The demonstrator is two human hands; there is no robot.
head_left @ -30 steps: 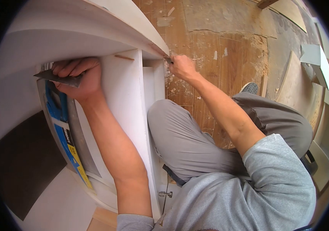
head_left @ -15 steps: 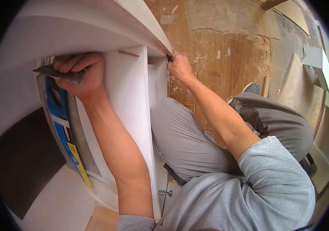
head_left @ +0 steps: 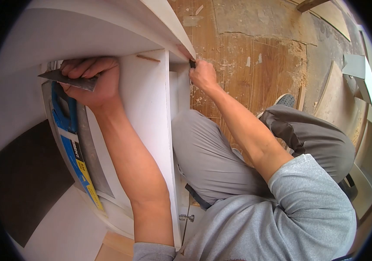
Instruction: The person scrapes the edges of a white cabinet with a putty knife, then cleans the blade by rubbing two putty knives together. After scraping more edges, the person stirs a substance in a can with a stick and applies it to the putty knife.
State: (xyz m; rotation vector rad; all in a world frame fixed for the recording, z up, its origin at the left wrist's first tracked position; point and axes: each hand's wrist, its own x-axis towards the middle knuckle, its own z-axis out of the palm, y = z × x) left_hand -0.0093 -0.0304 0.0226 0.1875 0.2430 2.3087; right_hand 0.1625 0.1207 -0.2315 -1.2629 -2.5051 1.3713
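Observation:
My left hand (head_left: 91, 80) is closed around a thin dark metal blade (head_left: 70, 81), flat and pointed at its left end. It is up inside the white cabinet, beneath its sloping panel (head_left: 86, 30). Just below that hand lies a handsaw with a blue handle (head_left: 62, 115) and a blue and yellow sleeve (head_left: 79, 161). My right hand (head_left: 204, 75) is a fist at the panel's outer edge. A small dark piece (head_left: 192, 64) shows beside its fingers; the rest is hidden in the grip, and its kind I cannot make out.
A white upright board (head_left: 151, 108) stands between my arms, with a thin brown strip (head_left: 148, 58) near its top. The wooden floor (head_left: 238, 74) is scuffed and littered with scraps. Loose boards (head_left: 329, 95) and a pale angled box (head_left: 360, 74) lie at right. A metal valve (head_left: 186, 217) sits near my waist.
Both hands keep their grips in nearly the same places. The metal blade and my left hand have shifted very slightly, and the view has moved a little.

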